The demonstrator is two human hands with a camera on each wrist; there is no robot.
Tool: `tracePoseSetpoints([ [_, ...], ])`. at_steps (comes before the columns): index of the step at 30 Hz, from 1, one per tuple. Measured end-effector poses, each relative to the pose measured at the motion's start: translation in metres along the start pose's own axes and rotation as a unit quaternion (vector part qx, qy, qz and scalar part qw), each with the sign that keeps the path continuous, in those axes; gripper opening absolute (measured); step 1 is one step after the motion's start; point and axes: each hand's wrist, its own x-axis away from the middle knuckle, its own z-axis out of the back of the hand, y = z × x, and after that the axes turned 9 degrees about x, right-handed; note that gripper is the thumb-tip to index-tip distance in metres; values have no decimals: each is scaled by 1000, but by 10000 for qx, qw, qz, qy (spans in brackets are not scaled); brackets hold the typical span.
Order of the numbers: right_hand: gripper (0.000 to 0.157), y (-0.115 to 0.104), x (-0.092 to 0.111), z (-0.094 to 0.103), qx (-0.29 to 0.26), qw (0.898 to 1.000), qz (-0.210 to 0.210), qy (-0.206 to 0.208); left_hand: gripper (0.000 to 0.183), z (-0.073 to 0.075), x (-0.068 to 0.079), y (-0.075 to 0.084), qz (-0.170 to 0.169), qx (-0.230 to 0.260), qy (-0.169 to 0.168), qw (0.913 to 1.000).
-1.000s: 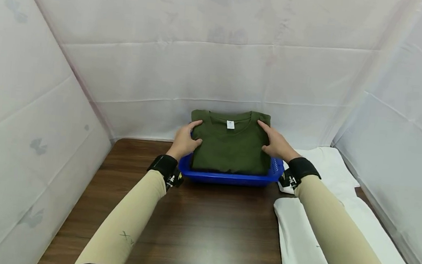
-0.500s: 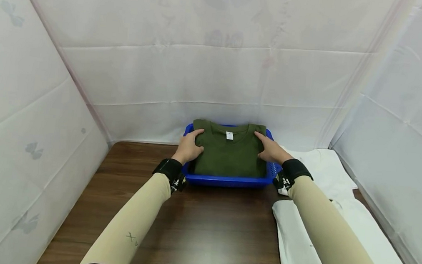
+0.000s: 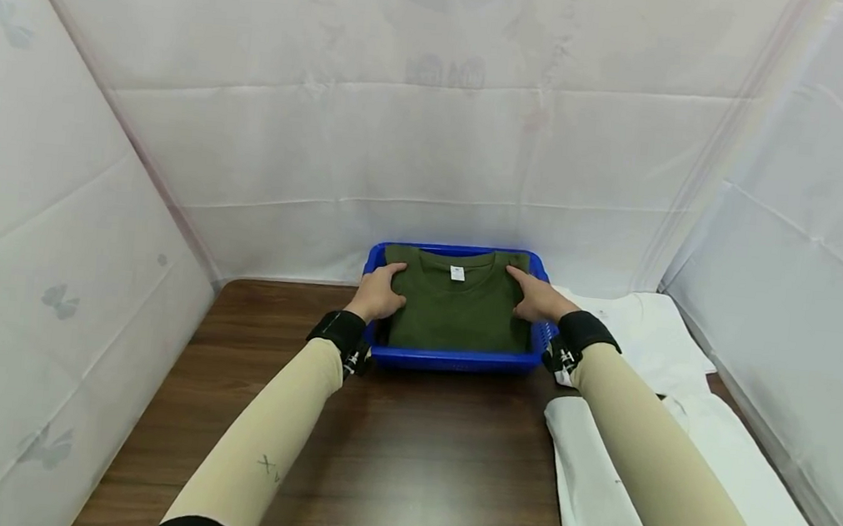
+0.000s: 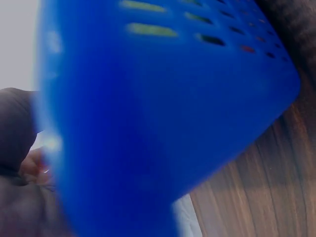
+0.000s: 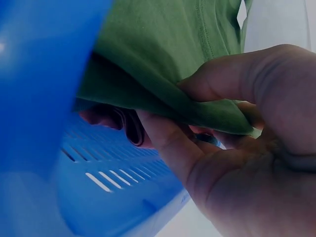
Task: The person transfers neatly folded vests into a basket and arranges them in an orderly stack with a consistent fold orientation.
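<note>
I hold a dark green T-shirt (image 3: 460, 316) between my left hand (image 3: 376, 293) and right hand (image 3: 540, 298); it is folded into a rectangle, round collar (image 3: 478, 261) farthest from me, white label (image 3: 457, 274) showing; it sits within a slotted blue basket (image 3: 455, 361).

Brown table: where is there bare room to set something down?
Bare: table before the blue basket, between left sleeve and white cloths; also left of that sleeve. Crowded: right side (cloths); basket, where left hand and right hand hold the green shirt.
</note>
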Motion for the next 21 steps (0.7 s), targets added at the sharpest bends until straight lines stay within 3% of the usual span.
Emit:
tracePoseSetpoints([
  [9,84,5,0,-5,91,9996,-51,-253,68,-3,1,2,259,-96,-469,9985],
  [21,74,5,5,-7,216,9996,-164,-116,68,-5,6,5,224,-343,-562,9976],
])
